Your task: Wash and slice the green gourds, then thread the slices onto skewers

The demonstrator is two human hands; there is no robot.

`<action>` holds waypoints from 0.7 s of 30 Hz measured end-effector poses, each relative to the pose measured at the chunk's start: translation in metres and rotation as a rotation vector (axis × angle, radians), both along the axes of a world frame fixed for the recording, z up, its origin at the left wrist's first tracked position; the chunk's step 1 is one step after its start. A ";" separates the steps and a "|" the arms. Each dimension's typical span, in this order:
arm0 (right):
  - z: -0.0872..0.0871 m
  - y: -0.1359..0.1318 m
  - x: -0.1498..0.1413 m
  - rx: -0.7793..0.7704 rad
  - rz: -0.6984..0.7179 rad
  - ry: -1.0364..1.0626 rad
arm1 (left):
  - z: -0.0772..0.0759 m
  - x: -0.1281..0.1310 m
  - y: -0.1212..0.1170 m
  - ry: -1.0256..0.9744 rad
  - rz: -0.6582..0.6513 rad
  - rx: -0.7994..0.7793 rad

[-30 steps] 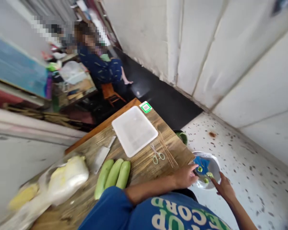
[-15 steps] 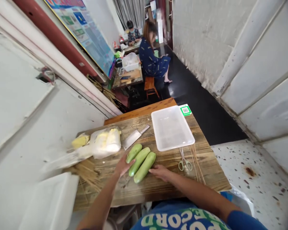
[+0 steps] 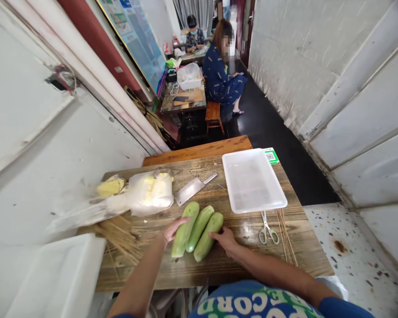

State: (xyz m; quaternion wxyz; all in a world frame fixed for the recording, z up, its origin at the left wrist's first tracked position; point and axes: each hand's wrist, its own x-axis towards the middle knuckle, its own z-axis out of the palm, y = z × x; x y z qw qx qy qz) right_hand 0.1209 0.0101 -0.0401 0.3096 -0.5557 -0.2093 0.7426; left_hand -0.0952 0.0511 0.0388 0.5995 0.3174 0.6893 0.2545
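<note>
Head view: saw three green gourds (image 3: 200,229) side by side on the wooden table (image 3: 243,227), nearer than the white tray (image 3: 254,181) and to its left. Found the left hand (image 3: 173,230) on the left gourd (image 3: 185,235), thumb over it, and the right hand (image 3: 227,240) on the right gourd (image 3: 205,243), thumb touching it, but could not tell how tight, with most fingers hidden. Saw the big knife (image 3: 190,191) left of the tray, and scissors (image 3: 264,230) and thin sticks (image 3: 285,238) just on its near side.
</note>
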 end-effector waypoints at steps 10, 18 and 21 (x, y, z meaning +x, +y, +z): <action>0.036 0.031 -0.011 0.042 -0.010 0.284 | -0.007 0.034 -0.035 -0.338 0.197 -0.102; 0.132 0.097 0.068 0.441 0.080 -0.045 | 0.063 0.112 0.016 -0.482 0.186 0.164; 0.145 0.149 0.119 0.501 -0.005 -0.192 | 0.079 0.174 0.072 -0.523 0.138 0.293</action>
